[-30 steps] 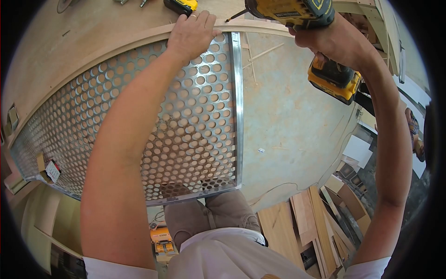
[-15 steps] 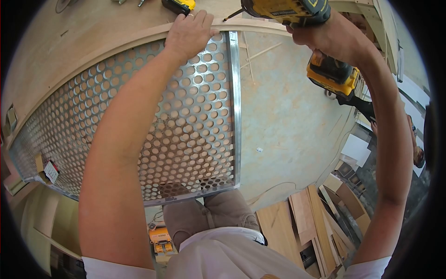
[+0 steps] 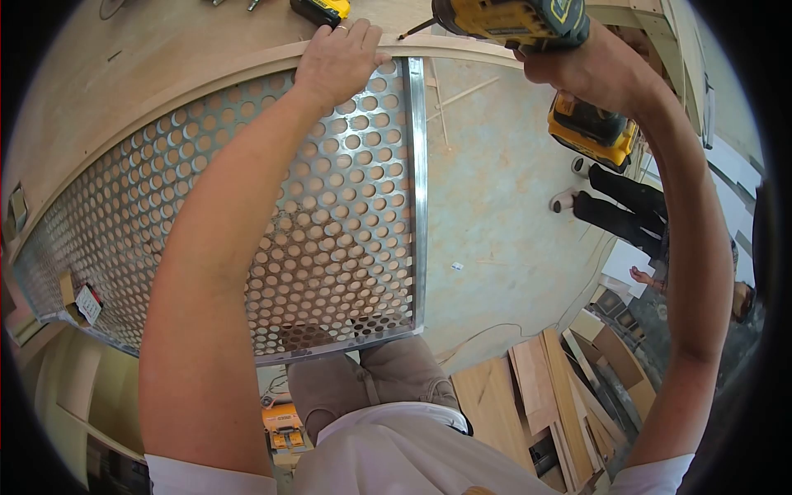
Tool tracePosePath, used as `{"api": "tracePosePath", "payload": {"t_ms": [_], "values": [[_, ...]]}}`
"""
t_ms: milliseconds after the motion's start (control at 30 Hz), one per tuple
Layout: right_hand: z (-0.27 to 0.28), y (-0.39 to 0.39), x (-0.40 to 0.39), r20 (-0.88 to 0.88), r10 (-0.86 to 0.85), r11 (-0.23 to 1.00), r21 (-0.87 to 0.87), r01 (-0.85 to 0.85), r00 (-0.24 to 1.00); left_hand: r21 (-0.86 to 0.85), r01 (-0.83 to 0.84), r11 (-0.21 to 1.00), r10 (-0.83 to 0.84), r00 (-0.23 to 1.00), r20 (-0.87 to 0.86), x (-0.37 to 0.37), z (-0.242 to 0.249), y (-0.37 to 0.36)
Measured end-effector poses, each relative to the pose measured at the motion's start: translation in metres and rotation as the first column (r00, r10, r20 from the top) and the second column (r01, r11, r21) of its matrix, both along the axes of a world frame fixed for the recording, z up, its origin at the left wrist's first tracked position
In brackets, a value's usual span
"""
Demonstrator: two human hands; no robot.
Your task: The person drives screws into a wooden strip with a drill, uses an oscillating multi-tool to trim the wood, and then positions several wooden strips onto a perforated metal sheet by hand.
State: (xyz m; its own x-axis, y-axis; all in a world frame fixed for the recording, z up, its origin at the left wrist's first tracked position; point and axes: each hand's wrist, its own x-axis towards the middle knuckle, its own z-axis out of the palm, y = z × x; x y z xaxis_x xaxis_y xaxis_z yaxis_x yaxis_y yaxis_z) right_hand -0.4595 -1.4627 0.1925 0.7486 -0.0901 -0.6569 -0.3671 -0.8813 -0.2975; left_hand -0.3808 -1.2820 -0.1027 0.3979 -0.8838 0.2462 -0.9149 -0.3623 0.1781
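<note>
A yellow-and-black cordless drill (image 3: 511,23) is held in my right hand (image 3: 596,70), whose fingers wrap round its grip. Its battery (image 3: 594,130) hangs below my fist. The dark bit (image 3: 417,29) points left, its tip at the pale wooden strip (image 3: 450,44). My left hand (image 3: 340,64) lies flat on that strip just left of the bit, fingers reaching over it and the thumb out to the side. A perforated metal panel (image 3: 355,190) with a shiny metal edge (image 3: 419,181) extends below the strip, under my left forearm.
Another yellow-and-black tool (image 3: 322,10) lies beyond my left hand. A person in dark trousers (image 3: 619,214) is at the right. Wood offcuts (image 3: 536,388) lie on the floor (image 3: 503,206). An orange case (image 3: 285,425) is by my legs. A small tagged object (image 3: 88,305) rests on the panel.
The person at the right has come further into view, with both legs and a hand showing. My drill has shifted slightly right; my left hand has barely moved.
</note>
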Motion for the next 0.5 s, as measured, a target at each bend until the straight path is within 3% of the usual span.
{"api": "tracePosePath", "payload": {"t_ms": [133,233,500], "values": [[0.000,-0.005,0.004,-0.093,-0.083,0.996,0.036,0.087,0.992,0.005,0.004,1.000,-0.004,1.000,0.000,0.001,0.000,0.000],[-0.016,-0.023,-0.006,0.061,0.041,0.987,0.156,-0.050,0.997,0.003,0.002,1.000,-0.002,1.000,-0.004,0.000,0.000,0.000],[-0.017,-0.024,-0.007,0.014,0.005,0.995,0.101,-0.007,1.000,0.016,-0.001,1.000,0.001,1.000,0.014,0.000,0.001,0.000]]}}
